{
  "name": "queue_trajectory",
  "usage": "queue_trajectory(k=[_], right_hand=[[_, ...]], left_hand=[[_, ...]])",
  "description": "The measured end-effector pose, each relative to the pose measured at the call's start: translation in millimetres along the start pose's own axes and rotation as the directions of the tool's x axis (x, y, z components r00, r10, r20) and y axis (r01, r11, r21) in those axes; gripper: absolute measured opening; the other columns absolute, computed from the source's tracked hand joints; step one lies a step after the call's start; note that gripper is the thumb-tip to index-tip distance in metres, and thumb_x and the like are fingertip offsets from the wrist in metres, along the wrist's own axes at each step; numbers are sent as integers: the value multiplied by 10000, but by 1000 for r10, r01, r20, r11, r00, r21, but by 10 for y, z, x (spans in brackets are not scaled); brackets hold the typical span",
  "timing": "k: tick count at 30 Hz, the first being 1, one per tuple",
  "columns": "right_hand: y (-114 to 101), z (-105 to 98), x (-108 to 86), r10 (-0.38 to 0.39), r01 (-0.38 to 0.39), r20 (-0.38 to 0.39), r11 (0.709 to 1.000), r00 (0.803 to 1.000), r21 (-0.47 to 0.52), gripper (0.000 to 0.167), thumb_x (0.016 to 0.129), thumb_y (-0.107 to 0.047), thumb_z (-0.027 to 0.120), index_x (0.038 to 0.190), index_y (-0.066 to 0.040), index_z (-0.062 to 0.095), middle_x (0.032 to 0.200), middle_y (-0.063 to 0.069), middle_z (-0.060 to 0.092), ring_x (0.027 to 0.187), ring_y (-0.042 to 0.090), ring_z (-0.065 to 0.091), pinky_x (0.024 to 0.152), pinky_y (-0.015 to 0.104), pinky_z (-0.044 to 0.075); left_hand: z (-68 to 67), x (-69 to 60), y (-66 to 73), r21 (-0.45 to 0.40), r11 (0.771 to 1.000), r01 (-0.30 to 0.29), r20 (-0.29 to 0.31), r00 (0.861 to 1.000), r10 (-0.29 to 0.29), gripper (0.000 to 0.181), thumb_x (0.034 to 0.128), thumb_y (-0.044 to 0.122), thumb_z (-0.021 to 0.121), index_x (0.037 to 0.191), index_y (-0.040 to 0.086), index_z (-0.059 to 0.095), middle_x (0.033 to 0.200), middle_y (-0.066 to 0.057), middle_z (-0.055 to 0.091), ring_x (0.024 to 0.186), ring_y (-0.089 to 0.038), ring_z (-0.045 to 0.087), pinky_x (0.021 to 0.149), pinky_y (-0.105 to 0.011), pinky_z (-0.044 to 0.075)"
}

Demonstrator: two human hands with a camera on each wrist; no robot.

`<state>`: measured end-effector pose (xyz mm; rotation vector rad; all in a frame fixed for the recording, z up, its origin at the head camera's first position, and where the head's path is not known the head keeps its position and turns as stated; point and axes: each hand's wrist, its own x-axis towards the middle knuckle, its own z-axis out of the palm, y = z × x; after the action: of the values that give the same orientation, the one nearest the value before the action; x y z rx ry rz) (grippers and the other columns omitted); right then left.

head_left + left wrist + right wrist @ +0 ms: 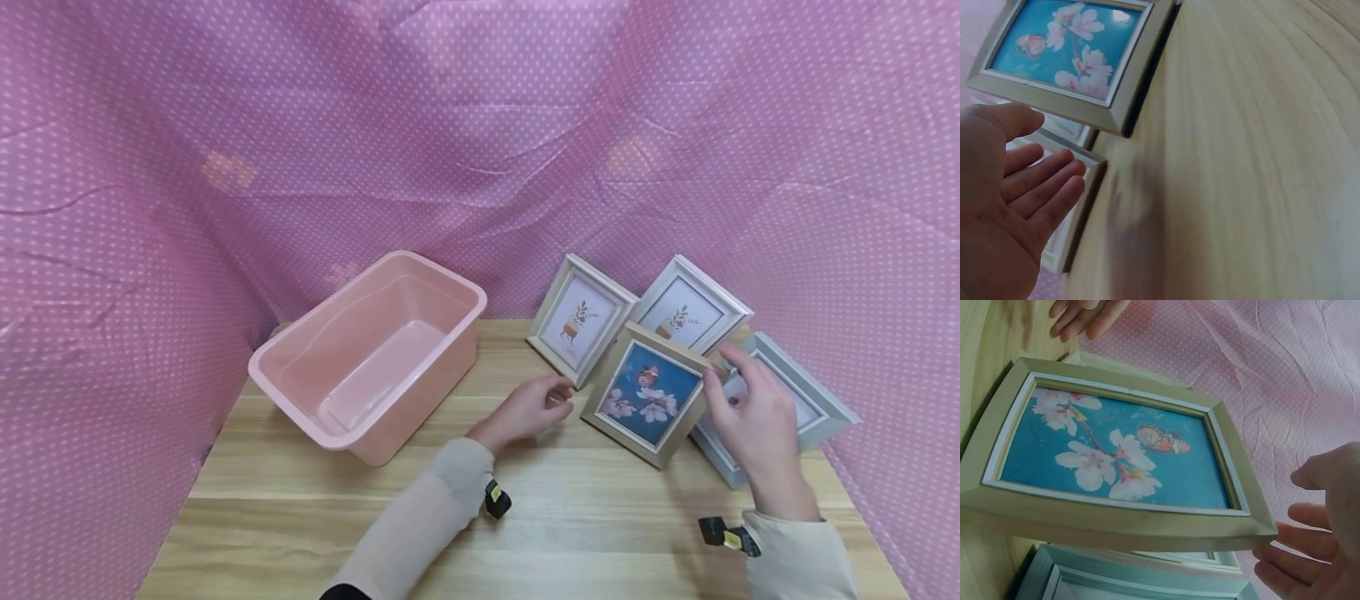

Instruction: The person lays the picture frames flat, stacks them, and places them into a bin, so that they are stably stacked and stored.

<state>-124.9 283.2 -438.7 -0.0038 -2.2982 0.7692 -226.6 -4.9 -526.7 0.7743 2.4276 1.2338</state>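
Note:
In the head view a gold picture frame [651,396] with a blossom and butterfly picture stands leaning back on the wooden table. My right hand [757,425] is at its upper right corner, thumb and fingers spread apart; in the right wrist view the fingers [1300,547] are beside that corner, and I cannot tell whether they touch it. My left hand [527,408], fingers loosely bent and holding nothing, hovers left of this frame, near the lower corner of a cream picture frame [581,321]. The left wrist view shows its palm [997,206] turned up.
A white picture frame [686,308] stands behind the gold one. To the right, partly behind my right hand, leans a pale blue-green picture frame [802,392]. A pink plastic bin [420,408] sits at the table's left. Dotted pink cloth [480,150] hangs around the table [570,533].

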Motion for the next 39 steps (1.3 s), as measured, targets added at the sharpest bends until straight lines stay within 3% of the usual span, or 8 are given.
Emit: queue_trajectory(k=[2, 6, 8, 9, 12, 16, 25, 39], right_hand=[[13, -2, -17, 25, -25, 17, 1000, 1000, 17, 412, 942, -64, 740, 1333, 54, 687, 1266, 325, 723, 968, 487, 705, 821, 154, 427], [61, -3, -42, 97, -100, 57, 994, 994, 53, 433, 963, -63, 733, 1373, 57, 663, 1243, 352, 713, 1045, 566, 714, 818, -85, 348], [86, 0, -44, 121, -126, 68, 990, 990, 70, 446, 968, -66, 730, 1388, 63, 649, 1247, 367, 710, 1036, 563, 720, 810, -100, 373], [91, 0, -47, 134, -139, 72, 988, 988, 71, 454, 971, -71, 729, 1396, 62, 642, 1251, 367, 711, 1026, 538, 730, 803, -99, 386], [109, 4, -53, 174, -180, 85, 980, 981, 82, 473, 979, -89, 730, 1419, 50, 628, 1295, 358, 706, 955, 104, 774, 797, -92, 409], [140, 11, -57, 225, -234, 108, 968, 968, 86, 470, 1000, -119, 721, 1432, 40, 624, 1356, 323, 698, 924, -338, 438, 794, -94, 404], [188, 55, -87, 280, -291, 122, 953, 952, 81, 411, 1042, -177, 683, 1385, 49, 662, 1166, 362, 746, 822, -341, 435, 715, -81, 400], [183, 54, -71, 285, -298, 119, 948, 951, 114, 341, 1063, -109, 665, 1353, 68, 681, 1088, 374, 754, 694, -313, 492, 618, -26, 477]], left_hand=[[40, 29, -32, -34, 999, 9, 7, 1000, -9, 442, 1051, 146, 683, 1450, -29, 606, 1336, -163, 736, 1224, -265, 725, 1084, -285, 590], [115, 83, -68, -81, 997, 1, 6, 1000, 0, 415, 1032, 105, 699, 1406, -58, 624, 1307, -185, 743, 1196, -282, 735, 1062, -269, 597], [146, 104, -70, -92, 996, -1, 2, 1000, 1, 403, 1029, 98, 698, 1394, -61, 632, 1300, -181, 747, 1190, -282, 736, 1055, -263, 597], [160, 112, -67, -99, 995, -3, -2, 1000, 3, 395, 1025, 92, 699, 1383, -63, 638, 1294, -183, 748, 1186, -286, 738, 1052, -264, 598], [198, 132, -58, -106, 994, -1, -6, 1000, 0, 381, 1025, 76, 693, 1377, -60, 644, 1293, -185, 747, 1183, -287, 739, 1047, -256, 599], [253, 158, -51, -117, 993, 5, -12, 1000, -6, 375, 1019, 48, 697, 1375, -57, 647, 1298, -191, 746, 1184, -293, 743, 1038, -233, 599], [377, 228, -86, -82, 996, -29, 15, 999, 30, 426, 1019, 10, 687, 1432, -64, 614, 1350, -203, 734, 1217, -291, 742, 1034, -204, 593], [423, 314, -101, 149, 986, -72, -13, 997, 75, 385, 1002, 37, 727, 1379, -11, 668, 1212, -108, 777, 1041, -114, 730, 934, -136, 578]])
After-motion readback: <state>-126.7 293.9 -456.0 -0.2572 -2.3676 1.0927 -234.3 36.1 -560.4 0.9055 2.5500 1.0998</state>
